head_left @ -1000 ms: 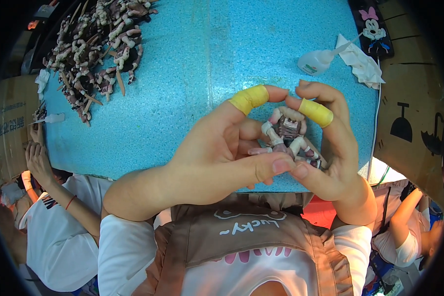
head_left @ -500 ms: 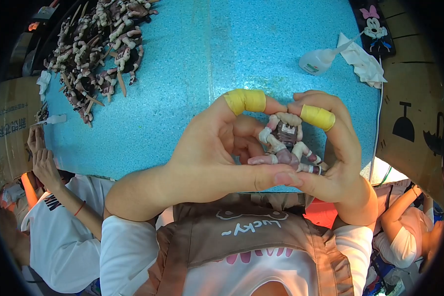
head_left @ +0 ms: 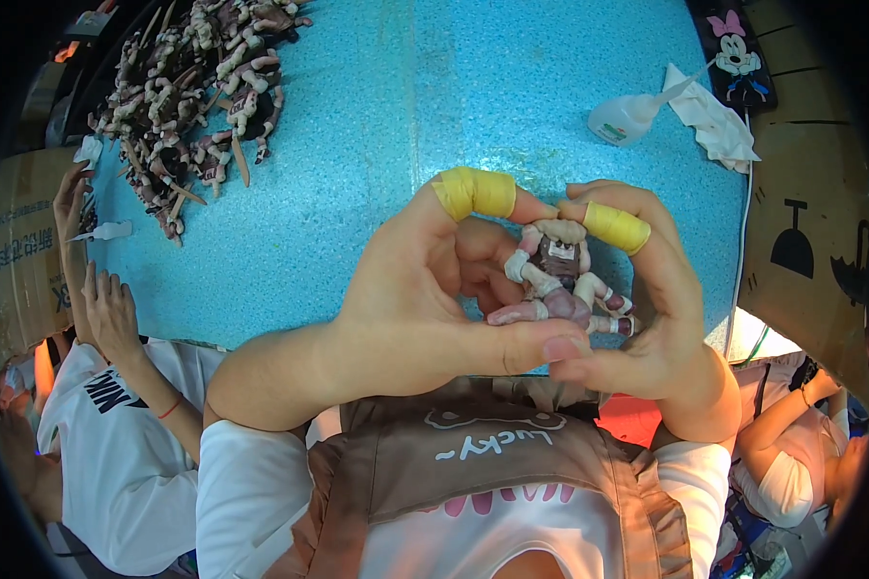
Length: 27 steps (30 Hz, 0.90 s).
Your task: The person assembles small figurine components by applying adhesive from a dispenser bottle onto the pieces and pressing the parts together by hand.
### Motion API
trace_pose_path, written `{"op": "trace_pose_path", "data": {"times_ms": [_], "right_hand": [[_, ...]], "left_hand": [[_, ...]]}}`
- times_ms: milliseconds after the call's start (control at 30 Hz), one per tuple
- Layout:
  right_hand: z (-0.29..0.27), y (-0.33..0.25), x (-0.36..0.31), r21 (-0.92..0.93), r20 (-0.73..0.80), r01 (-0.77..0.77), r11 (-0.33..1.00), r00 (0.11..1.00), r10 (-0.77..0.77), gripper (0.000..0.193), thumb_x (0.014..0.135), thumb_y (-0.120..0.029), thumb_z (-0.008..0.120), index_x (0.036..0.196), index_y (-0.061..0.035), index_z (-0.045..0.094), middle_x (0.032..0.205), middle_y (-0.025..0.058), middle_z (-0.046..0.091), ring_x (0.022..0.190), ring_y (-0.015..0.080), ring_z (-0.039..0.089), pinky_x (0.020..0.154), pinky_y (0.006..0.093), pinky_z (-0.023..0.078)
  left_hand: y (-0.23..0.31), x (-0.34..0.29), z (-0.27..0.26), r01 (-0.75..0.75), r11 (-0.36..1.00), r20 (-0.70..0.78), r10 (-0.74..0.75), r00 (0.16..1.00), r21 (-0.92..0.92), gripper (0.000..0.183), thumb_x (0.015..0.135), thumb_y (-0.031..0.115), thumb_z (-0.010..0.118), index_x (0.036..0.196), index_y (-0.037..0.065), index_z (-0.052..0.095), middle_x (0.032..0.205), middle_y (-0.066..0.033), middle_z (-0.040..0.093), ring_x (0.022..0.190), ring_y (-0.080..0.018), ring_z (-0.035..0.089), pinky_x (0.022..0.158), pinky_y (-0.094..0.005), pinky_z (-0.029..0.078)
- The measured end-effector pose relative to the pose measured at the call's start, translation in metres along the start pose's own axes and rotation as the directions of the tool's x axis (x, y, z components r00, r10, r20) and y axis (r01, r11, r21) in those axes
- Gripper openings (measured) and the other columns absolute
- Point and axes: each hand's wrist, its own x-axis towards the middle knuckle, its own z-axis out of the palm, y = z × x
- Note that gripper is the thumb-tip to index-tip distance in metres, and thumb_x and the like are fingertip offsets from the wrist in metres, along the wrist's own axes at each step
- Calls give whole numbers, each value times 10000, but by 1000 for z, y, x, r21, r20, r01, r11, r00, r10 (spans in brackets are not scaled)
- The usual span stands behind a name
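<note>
A small toy figure (head_left: 558, 259), with cream and mauve limbs and a dark brown body, is gripped between my two hands over the near part of the blue table. My left hand (head_left: 425, 261) curls around it from the left, its taped index finger on the top and its thumb along the bottom. From the right, my right hand (head_left: 661, 289) closes in the same way, taped index finger above and thumb below. Both index fingertips meet at the figure's upper edge, and the thumb tips touch under it. Part of the lower limbs lies behind the thumbs.
Similar figures and loose parts form a pile (head_left: 198, 96) at the far left of the blue table (head_left: 367, 116). A white squeeze bottle (head_left: 623, 118) with a long nozzle stands far right, beside a crumpled tissue (head_left: 713, 125) and a dark phone-like case (head_left: 734, 58). Co-workers (head_left: 130, 415) sit on both sides.
My hands keep hold of the figure and shift only slightly; my right thumb slides a little left against the left one. The co-worker at left moves one hand farther up the table's edge.
</note>
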Motion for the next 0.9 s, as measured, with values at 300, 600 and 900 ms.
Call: {"op": "trace_pose_path", "data": {"times_ms": [300,600,900], "right_hand": [[-2,2,-1,-46,29,43,998,999,-42,610,636,-272,755,1089,54,512,1084,171,462,1025,299,465,878,383,378],[-2,4,-1,-15,29,39,999,999,-38,620,640,-280,753,1105,50,511,1113,166,455,1058,295,451,899,388,366],[-2,6,-3,114,31,-51,992,998,48,659,621,-303,765,1126,35,512,1148,153,451,1093,268,438,936,370,340]], "left_hand": [[2,1,2,57,998,-14,-57,998,-11,645,637,23,766,1160,41,390,1181,-177,516,1096,-260,511,905,-393,453],[-3,1,1,-32,999,-15,33,999,9,660,637,46,777,1163,44,378,1158,-185,527,1071,-260,527,895,-384,459],[-2,1,-1,-45,999,10,44,999,16,677,633,50,781,1166,38,365,1115,-215,541,1039,-268,547,888,-380,463]]}}
